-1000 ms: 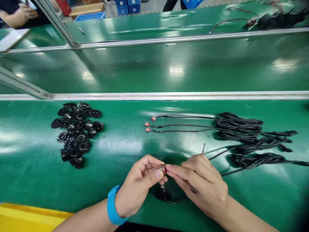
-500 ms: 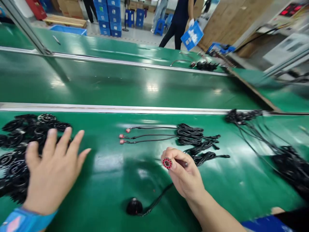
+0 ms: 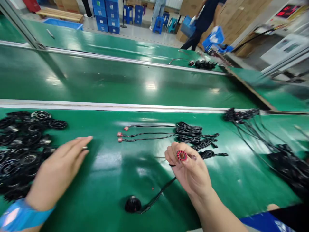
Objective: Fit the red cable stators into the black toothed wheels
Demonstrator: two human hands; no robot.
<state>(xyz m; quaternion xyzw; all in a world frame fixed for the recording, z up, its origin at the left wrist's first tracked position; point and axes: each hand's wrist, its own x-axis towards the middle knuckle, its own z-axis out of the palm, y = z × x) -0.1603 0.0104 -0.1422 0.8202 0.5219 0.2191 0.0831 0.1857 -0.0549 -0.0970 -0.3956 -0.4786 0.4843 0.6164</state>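
My right hand [image 3: 190, 167] holds a small ring-shaped part with red segments [image 3: 182, 155] between thumb and fingers, its face turned up toward me. A black cable [image 3: 159, 193] runs from below that hand to a round black part [image 3: 133, 204] on the green table. My left hand [image 3: 60, 164] is pinched on a small shiny metal piece [image 3: 84, 148], mostly hidden by the fingers. It hovers just right of a heap of black round parts [image 3: 29, 158]. Beyond my right hand lie bundled black cables [image 3: 189, 130] with red ends [image 3: 120, 134] pointing left.
At the right lie more tangled black cables [image 3: 287, 161]. A white-edged strip [image 3: 149, 107] crosses the green surface. Black parts [image 3: 205, 64] lie on the far bench. Behind it, a person [image 3: 205, 19] stands near blue bins [image 3: 213, 38], with blue crates [image 3: 106, 16] stacked further left.
My left hand has gone from spread fingers over the heap to a pinch on a small metal piece. My right hand has shifted slightly right with the red ring. The person behind has moved right.
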